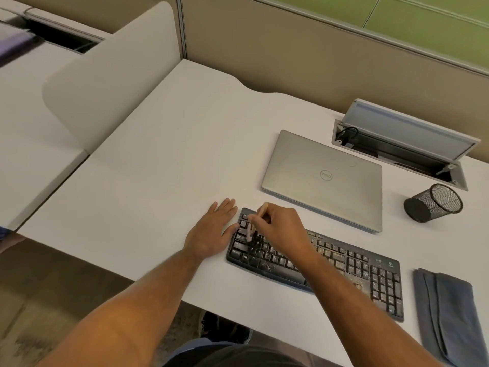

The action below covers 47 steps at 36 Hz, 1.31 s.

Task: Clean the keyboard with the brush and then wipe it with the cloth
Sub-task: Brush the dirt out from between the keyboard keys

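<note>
A black keyboard (352, 268) lies on the white desk (164, 181), its keys speckled with pale crumbs and dust. My right hand (283, 229) grips a small light-handled brush (254, 223), blurred, with its bristles down on the keys at the keyboard's left end. My left hand (211, 231) lies flat on the desk, fingers straight, its thumb against the keyboard's left edge. A folded grey-blue cloth (447, 313) lies on the desk just right of the keyboard.
A closed silver laptop (325, 178) sits behind the keyboard. A black mesh pen cup (434, 203) lies on its side at the right. An open cable hatch (402, 147) is set in the desk's back edge. A partition panel (111, 83) stands at the left.
</note>
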Each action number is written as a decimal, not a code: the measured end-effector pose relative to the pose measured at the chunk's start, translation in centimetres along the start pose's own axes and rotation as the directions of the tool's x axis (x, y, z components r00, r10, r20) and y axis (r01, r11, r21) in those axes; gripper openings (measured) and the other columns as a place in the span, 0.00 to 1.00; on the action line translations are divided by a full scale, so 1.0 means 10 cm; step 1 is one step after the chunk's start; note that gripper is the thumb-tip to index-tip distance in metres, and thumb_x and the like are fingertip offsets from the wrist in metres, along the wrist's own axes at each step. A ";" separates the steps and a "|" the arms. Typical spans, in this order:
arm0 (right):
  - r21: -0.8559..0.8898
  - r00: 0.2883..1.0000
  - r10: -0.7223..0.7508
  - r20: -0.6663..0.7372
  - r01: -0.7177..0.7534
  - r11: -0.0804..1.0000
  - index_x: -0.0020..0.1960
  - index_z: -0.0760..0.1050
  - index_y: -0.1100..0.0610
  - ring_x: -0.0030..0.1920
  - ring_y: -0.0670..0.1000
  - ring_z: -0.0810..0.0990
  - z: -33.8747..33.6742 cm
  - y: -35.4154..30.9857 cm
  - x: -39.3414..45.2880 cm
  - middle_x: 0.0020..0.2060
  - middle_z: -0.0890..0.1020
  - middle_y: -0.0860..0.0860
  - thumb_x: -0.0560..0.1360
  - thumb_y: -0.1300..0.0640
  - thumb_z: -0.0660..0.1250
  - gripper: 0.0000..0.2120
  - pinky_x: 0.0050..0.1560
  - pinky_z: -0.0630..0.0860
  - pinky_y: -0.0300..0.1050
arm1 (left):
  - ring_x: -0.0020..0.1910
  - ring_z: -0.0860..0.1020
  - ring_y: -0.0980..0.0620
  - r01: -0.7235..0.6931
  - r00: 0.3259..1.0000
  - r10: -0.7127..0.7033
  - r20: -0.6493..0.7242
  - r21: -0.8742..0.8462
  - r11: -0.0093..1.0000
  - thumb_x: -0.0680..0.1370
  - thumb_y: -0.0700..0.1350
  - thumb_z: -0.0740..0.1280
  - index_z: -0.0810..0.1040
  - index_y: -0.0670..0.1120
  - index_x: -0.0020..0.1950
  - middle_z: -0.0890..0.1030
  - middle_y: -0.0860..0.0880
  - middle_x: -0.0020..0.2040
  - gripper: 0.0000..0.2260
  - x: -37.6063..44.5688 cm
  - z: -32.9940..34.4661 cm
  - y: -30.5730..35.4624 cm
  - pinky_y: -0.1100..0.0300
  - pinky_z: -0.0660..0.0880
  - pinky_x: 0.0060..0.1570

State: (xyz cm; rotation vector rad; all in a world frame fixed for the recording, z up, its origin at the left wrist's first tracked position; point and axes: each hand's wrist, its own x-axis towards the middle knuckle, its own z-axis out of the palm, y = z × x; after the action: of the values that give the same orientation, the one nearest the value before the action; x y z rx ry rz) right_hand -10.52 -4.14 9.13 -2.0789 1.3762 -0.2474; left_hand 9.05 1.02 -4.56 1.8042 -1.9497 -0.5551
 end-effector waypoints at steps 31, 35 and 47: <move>0.096 0.992 0.056 0.117 -0.067 0.993 0.45 0.80 0.49 0.36 0.44 0.85 0.12 0.00 -0.30 0.35 0.86 0.47 0.79 0.41 0.69 0.13 0.46 0.84 0.52 | 0.81 0.50 0.59 -0.029 0.999 0.029 -0.015 -0.007 1.000 0.84 0.59 0.49 0.62 0.44 0.80 0.58 0.50 0.82 0.29 -0.01 0.03 -0.04 0.57 0.45 0.80; 0.109 0.998 0.066 0.007 -0.066 0.992 0.46 0.80 0.48 0.33 0.42 0.80 0.19 -0.01 -0.40 0.34 0.84 0.46 0.80 0.41 0.68 0.12 0.39 0.81 0.42 | 0.81 0.49 0.59 -0.022 1.000 0.022 -0.007 -0.013 1.000 0.83 0.59 0.49 0.62 0.44 0.81 0.58 0.50 0.82 0.30 0.00 0.03 -0.04 0.56 0.45 0.80; 0.057 0.994 -0.067 0.086 0.062 0.996 0.46 0.80 0.48 0.37 0.45 0.81 0.25 0.04 -0.62 0.35 0.83 0.44 0.80 0.40 0.68 0.12 0.40 0.79 0.44 | 0.81 0.50 0.58 -0.019 1.000 0.019 0.001 0.023 1.000 0.82 0.59 0.47 0.62 0.44 0.80 0.58 0.49 0.82 0.31 0.00 0.00 -0.01 0.59 0.42 0.79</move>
State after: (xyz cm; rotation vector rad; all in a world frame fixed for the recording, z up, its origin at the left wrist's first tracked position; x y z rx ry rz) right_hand -12.32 2.18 8.06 -2.0662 1.2387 -0.2151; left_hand 9.10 0.99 -4.58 1.7970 -1.9792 -0.5292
